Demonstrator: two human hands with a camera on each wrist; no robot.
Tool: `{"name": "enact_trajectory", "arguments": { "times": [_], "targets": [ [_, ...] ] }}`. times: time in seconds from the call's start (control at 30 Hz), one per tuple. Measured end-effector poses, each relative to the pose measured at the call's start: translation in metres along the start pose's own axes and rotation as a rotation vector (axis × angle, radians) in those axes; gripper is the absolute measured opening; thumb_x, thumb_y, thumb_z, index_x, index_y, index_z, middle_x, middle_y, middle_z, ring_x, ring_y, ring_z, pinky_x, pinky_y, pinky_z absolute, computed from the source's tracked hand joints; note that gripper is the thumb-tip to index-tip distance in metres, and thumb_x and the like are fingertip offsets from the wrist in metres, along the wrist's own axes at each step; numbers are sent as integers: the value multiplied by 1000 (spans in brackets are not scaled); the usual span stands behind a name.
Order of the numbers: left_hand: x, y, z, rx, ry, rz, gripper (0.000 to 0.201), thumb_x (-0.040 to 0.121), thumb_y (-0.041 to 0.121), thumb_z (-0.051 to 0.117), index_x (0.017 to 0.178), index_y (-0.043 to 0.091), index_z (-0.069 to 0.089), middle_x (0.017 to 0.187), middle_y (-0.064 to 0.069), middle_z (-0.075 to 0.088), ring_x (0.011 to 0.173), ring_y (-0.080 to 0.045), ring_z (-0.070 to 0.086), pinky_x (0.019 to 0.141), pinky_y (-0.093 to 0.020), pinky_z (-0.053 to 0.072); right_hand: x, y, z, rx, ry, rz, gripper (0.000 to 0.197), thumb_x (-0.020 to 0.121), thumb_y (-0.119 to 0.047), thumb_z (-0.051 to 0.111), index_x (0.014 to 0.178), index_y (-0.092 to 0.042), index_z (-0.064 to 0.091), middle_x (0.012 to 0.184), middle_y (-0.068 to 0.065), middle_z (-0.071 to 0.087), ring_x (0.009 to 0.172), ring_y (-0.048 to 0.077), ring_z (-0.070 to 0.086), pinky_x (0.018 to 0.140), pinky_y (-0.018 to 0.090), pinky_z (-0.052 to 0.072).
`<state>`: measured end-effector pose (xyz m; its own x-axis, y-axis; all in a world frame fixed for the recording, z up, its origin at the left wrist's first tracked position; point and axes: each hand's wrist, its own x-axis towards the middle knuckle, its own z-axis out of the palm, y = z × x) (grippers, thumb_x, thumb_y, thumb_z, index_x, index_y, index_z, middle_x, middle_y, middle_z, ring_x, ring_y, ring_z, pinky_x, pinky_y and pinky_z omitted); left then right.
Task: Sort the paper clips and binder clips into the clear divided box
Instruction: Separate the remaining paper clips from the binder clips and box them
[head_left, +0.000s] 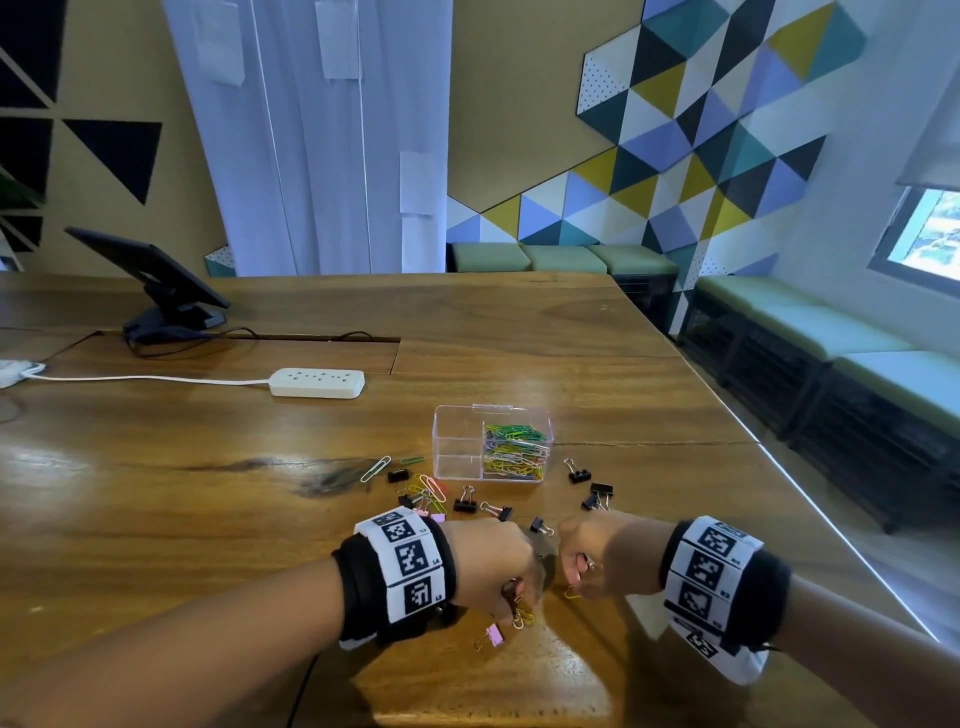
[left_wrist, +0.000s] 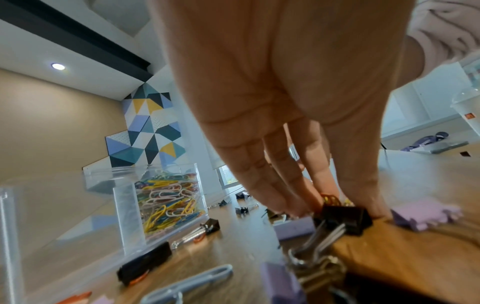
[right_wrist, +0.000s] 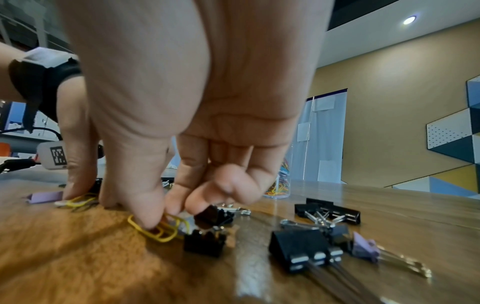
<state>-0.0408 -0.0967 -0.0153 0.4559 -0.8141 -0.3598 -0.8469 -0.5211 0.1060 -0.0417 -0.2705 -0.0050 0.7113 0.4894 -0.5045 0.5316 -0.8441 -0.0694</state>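
Observation:
The clear divided box (head_left: 457, 447) stands mid-table; its right compartment is full of coloured paper clips (head_left: 514, 447) and its left one is bare. Nearer me lie several black binder clips (head_left: 465, 504), a pink binder clip (head_left: 493, 635) and loose paper clips (head_left: 431, 491). My left hand (head_left: 519, 597) is down at the table, pinching a red paper clip (left_wrist: 330, 199) right behind a black binder clip (left_wrist: 340, 218). My right hand (head_left: 579, 577) is close beside it, thumb and forefinger pinching a yellow paper clip (right_wrist: 155, 228) on the wood.
A white power strip (head_left: 317, 383) with its cord lies at the back left, with a dark screen on a stand (head_left: 156, 280) behind it. The table's right edge (head_left: 779, 457) runs diagonally beside a cushioned bench (head_left: 857, 338).

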Motion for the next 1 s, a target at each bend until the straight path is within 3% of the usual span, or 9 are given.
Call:
{"name": "enact_trajectory", "arguments": {
  "times": [0.17,0.33,0.47,0.63,0.7,0.83,0.93,1.0],
  "targets": [
    [3,-5,5,37,-3,38,23,90,16,57,111,11,64,112,-8,63,105,-25,58,87,-35,45,2,4,3,24,41,-21,18,90,-18,51,104,-16,62,105,-2,55,94,11,50,86,23,43],
    [5,-6,9,80,-7,46,15,90,17,56,103,10,61,109,-9,59,101,-27,56,85,-38,47,9,18,-12,157,235,-36,15,90,-14,48,88,-21,61,94,-9,57,85,5,53,85,22,47],
    [9,-6,11,138,-39,36,13,88,17,56,98,9,58,103,-12,59,96,-30,56,82,-44,49,16,25,-38,219,429,-8,10,90,-20,52,82,-26,54,94,-5,58,86,7,56,83,24,50],
    [10,-4,12,191,15,42,16,89,15,51,98,4,57,97,-14,58,91,-31,57,77,-45,52,39,28,-60,236,662,118,9,91,-19,51,90,-16,59,95,-5,49,87,10,52,80,23,44],
    [10,-4,12,216,35,39,14,88,15,52,96,4,57,95,-14,59,89,-31,57,75,-45,52,52,30,-62,244,701,179,10,91,-17,51,91,-14,60,99,-2,52,86,11,53,75,21,40],
    [9,-5,8,185,55,6,15,88,14,50,96,3,56,94,-15,58,85,-30,55,71,-40,49,71,31,-61,282,714,253,13,92,-14,50,87,-17,62,95,0,63,80,9,57,70,19,43],
    [7,-10,6,108,80,-36,13,87,16,51,91,5,57,85,-11,56,76,-25,50,66,-34,42,77,32,-57,319,728,229,17,94,-18,51,97,-15,67,102,1,67,84,9,60,77,19,48],
    [5,-16,7,45,102,-59,11,85,16,52,89,7,58,85,-12,61,76,-25,54,70,-34,46,77,32,-55,315,733,194,21,94,-21,50,103,-15,68,109,0,67,91,11,63,83,21,49]
  ]
}}
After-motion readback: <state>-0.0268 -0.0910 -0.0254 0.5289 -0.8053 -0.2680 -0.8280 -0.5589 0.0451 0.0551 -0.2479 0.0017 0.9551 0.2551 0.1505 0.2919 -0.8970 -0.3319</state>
